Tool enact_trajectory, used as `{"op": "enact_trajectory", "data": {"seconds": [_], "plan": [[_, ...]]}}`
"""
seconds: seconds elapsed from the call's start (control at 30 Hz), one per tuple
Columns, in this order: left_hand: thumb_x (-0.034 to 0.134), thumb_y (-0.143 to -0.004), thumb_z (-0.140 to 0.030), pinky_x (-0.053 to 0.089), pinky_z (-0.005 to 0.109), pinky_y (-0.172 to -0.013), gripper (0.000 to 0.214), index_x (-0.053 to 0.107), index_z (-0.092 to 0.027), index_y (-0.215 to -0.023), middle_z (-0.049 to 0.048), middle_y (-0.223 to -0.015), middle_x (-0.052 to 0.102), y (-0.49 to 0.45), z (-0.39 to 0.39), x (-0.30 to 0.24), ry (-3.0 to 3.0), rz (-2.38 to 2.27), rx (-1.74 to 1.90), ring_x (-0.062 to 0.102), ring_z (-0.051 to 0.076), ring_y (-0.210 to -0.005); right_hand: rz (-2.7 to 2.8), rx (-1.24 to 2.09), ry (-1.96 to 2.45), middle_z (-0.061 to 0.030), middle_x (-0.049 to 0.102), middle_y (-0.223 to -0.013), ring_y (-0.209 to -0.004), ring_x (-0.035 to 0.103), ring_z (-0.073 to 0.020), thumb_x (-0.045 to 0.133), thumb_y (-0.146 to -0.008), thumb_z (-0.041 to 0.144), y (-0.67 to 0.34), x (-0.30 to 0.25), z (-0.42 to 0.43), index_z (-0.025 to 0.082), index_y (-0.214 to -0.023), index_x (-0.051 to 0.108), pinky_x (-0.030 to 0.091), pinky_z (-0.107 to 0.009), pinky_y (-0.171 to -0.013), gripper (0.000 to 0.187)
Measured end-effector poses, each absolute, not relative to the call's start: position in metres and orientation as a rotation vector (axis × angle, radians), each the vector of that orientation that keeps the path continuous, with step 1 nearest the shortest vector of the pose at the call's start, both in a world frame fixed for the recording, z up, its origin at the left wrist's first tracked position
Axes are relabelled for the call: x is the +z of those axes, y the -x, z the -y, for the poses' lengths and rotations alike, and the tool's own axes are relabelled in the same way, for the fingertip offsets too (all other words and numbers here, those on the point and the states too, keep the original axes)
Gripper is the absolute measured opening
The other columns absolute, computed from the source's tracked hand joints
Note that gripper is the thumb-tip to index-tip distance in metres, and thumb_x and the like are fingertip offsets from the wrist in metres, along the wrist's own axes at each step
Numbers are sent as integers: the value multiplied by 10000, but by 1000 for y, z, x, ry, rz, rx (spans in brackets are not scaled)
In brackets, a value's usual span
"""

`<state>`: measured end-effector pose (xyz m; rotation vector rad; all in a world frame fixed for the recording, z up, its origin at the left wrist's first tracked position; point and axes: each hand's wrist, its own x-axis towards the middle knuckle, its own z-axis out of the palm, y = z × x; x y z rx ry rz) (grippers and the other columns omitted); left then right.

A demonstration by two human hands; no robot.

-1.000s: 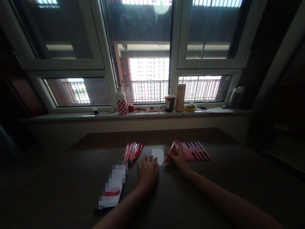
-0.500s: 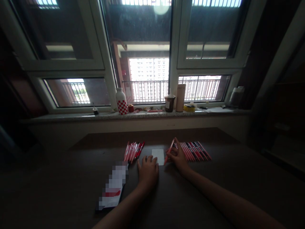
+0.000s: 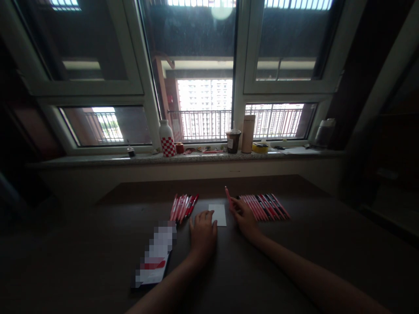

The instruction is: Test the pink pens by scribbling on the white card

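My right hand grips a pink pen, which points up and away from me with its upper end leaning left. Just right of that hand, a row of pink, red and black pens lies side by side on the table. My left hand rests with fingers spread over the left edge of a small white paper. Another bunch of pink and red pens lies beyond my left hand, to its left.
A flat, pixelated white and red item with a dark edge lies left of my left forearm on the dark table. On the windowsill stand a checkered bottle, a drink cup and a tan flask.
The pen in my right hand has swung from leaning right to leaning left, and its lower tip has left the paper's side. My left hand has barely shifted.
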<state>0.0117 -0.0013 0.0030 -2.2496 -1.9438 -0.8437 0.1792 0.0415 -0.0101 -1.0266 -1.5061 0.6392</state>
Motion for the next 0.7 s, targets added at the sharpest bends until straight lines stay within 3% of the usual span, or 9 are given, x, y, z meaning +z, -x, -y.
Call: {"op": "enact_trajectory", "data": {"seconds": [0.2,0.43,0.7], "plan": [[376,-895,-271,281,430,-1035,402,478,-182,-1274,100,-1234,578,-11,-1,1,2212,1929,-968,483,224,-1136,1661,469,1045,-52,537,-933,-857,527,-191,479,-881,260,-179,-9,-39,256,-1194,605,438,-330,-779,337],[356,-904,-291,309,419,-1016,480,345,-176,-1370,108,-1245,554,-10,-4,0,2163,1870,-1039,488,217,-1122,1792,330,1051,-68,576,-952,-910,530,-214,489,-885,214,-179,-11,-37,247,-1087,659,427,-359,-815,266],[363,-909,-292,317,399,-987,350,548,-267,-1205,58,-1203,559,-9,1,9,2240,1849,-1019,475,213,-1093,1900,279,1046,-54,592,-909,-900,524,-203,511,-873,163,-178,-9,-33,250,-993,692,425,-338,-788,234]]}}
